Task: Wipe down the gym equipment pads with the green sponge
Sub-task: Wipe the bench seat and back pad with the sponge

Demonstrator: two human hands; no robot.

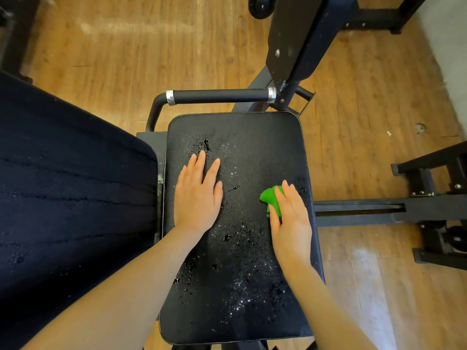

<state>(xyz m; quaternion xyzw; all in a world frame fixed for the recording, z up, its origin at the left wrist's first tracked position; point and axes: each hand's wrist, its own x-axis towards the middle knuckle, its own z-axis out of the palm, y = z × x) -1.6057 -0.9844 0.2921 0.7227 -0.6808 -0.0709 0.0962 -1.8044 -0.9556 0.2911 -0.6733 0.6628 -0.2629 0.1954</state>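
A black seat pad (pixel 252 137) fills the middle of the view, speckled with water droplets and small puddles. My left hand (pixel 198 195) lies flat on the pad's left half, fingers straight and spread. My right hand (pixel 290 215) presses the green sponge (pixel 270 197) onto the pad near its right edge; straight fingers cover most of the sponge, and only its left part shows. A larger dark back pad (pixel 75 185) stands to the left, also dotted with droplets.
A black handle bar (pixel 219 96) with silver collars runs along the far edge of the seat. Black machine frame parts (pixel 358 210) extend to the right and rise at the top right (pixel 298 39). A wooden floor (pixel 126 59) surrounds the machine.
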